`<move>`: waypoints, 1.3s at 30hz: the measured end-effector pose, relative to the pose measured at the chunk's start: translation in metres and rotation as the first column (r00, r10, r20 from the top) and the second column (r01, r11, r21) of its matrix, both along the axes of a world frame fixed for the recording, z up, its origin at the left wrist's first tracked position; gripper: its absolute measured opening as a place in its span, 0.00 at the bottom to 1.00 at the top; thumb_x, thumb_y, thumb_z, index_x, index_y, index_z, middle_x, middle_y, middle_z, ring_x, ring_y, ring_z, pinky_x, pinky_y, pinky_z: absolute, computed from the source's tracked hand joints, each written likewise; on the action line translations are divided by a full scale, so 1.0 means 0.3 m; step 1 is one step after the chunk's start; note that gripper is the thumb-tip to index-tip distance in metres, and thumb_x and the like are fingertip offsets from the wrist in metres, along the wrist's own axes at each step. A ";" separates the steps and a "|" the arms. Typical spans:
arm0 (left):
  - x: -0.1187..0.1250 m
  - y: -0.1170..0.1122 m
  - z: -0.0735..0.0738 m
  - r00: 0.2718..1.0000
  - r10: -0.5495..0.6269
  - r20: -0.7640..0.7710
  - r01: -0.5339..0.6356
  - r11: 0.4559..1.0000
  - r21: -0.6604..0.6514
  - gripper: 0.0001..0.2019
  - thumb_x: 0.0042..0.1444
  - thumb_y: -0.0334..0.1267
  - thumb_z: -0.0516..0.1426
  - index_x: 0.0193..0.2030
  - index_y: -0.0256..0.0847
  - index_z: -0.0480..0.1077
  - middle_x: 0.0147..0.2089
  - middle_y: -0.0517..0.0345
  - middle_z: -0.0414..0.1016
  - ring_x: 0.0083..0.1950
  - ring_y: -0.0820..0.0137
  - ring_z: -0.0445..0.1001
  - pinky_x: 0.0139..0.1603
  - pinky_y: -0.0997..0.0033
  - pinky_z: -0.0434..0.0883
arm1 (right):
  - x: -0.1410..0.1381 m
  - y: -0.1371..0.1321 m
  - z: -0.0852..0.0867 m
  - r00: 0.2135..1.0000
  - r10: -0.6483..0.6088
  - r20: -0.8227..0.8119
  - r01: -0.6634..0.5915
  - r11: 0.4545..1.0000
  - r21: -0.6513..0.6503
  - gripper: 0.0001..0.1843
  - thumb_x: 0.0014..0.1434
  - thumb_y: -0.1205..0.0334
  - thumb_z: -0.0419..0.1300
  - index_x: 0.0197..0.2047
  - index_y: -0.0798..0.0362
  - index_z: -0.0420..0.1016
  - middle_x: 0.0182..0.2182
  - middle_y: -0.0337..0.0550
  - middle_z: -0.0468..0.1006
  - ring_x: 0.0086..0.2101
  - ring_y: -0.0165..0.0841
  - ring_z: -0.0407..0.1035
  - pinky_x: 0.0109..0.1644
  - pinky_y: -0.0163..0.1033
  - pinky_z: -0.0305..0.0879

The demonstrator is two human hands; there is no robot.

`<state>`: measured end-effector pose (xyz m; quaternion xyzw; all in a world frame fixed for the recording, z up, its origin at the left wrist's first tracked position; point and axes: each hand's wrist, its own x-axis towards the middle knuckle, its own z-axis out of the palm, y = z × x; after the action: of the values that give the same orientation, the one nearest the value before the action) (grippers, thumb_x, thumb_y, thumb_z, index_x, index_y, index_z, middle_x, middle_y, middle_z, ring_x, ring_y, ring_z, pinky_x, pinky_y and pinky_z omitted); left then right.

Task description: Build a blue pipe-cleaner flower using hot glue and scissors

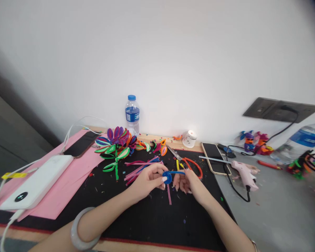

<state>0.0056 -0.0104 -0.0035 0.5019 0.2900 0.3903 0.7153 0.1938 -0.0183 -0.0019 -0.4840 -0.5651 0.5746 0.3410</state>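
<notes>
A blue pipe cleaner [167,177], wound into a flat coil at one end, is held above the black mat [157,224]. My left hand [153,178] pinches the coil between thumb and fingers. The straight end runs to the right, where my right hand [190,182] grips it between thumb and forefinger. Below the coil lies a pink pipe cleaner [169,195]. Behind my left hand are several loose pink, purple and blue pipe cleaners [133,173]. Orange-handled scissors [191,164] rest just beyond my right hand.
Pipe-cleaner flowers [117,150] lie at the back left before a water bottle [132,115]. A white power bank [38,182] and a dark phone [81,144] sit on pink sheets [65,189]. To the right are a paper cup [189,139], another phone [212,154] and a pink glue gun [244,175] with its cord.
</notes>
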 end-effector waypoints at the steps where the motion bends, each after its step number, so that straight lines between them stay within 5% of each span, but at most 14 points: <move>1: -0.002 0.000 0.002 1.000 0.008 0.001 -0.008 1.000 -0.008 0.13 0.48 0.36 0.60 0.40 0.38 0.66 0.32 0.61 0.67 0.27 0.77 0.69 0.31 0.73 0.70 | 0.002 0.003 -0.005 1.000 -0.011 -0.008 0.011 1.000 -0.009 0.38 0.54 0.34 0.36 0.21 0.58 0.69 0.16 0.43 0.69 0.13 0.23 0.54 0.14 0.30 0.40; 13: -0.012 0.005 0.010 0.991 0.083 0.108 -0.067 0.987 -0.145 0.10 0.51 0.35 0.57 0.40 0.41 0.66 0.33 0.62 0.66 0.31 0.78 0.68 0.34 0.74 0.71 | 0.004 -0.002 0.026 0.955 -0.150 -0.256 0.176 0.981 0.083 0.33 0.51 0.31 0.38 0.23 0.54 0.62 0.17 0.38 0.65 0.13 0.23 0.51 0.16 0.29 0.37; 18: -0.010 0.010 0.005 0.988 0.135 0.078 -0.123 0.982 -0.140 0.10 0.50 0.36 0.58 0.40 0.41 0.66 0.34 0.62 0.66 0.30 0.79 0.69 0.34 0.76 0.71 | 0.004 -0.003 0.042 0.939 -0.329 -0.103 0.343 0.923 0.172 0.19 0.53 0.52 0.57 0.20 0.54 0.57 0.14 0.32 0.59 0.16 0.22 0.49 0.18 0.29 0.42; 22: -0.009 0.014 -0.003 0.994 0.110 0.021 -0.106 0.987 -0.118 0.11 0.49 0.37 0.59 0.40 0.40 0.65 0.34 0.62 0.68 0.28 0.79 0.70 0.34 0.74 0.71 | 0.006 0.001 0.041 0.932 -0.343 -0.119 0.362 0.905 0.224 0.13 0.55 0.57 0.57 0.25 0.54 0.60 0.19 0.32 0.63 0.17 0.21 0.50 0.19 0.29 0.44; 27: -0.006 0.015 -0.008 0.995 0.072 -0.065 -0.076 0.995 -0.063 0.11 0.48 0.37 0.59 0.39 0.39 0.66 0.32 0.62 0.67 0.27 0.78 0.70 0.32 0.72 0.72 | 0.003 -0.004 0.047 0.950 -0.295 -0.105 0.313 0.911 0.268 0.09 0.57 0.56 0.54 0.34 0.53 0.63 0.23 0.35 0.66 0.17 0.22 0.52 0.19 0.30 0.45; 32: -0.005 0.014 -0.026 0.996 0.041 -0.074 -0.041 0.999 -0.005 0.10 0.48 0.36 0.59 0.38 0.38 0.67 0.32 0.62 0.67 0.28 0.77 0.70 0.32 0.72 0.72 | -0.002 -0.019 0.053 0.980 -0.175 0.096 0.133 0.931 0.339 0.10 0.58 0.59 0.52 0.27 0.54 0.61 0.19 0.32 0.57 0.20 0.24 0.51 0.22 0.31 0.47; 39: -0.006 0.016 -0.024 0.993 0.077 -0.086 -0.074 0.997 0.036 0.10 0.48 0.36 0.59 0.38 0.37 0.67 0.32 0.60 0.68 0.29 0.76 0.70 0.33 0.72 0.71 | -0.014 -0.026 0.058 0.972 -0.067 0.227 -0.007 0.951 0.309 0.08 0.56 0.64 0.51 0.25 0.53 0.59 0.20 0.32 0.56 0.21 0.25 0.51 0.23 0.31 0.48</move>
<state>0.0039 -0.0056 -0.0107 0.5189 0.3333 0.3993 0.6783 0.1897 -0.0262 0.0155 -0.4982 -0.6764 0.4131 0.3517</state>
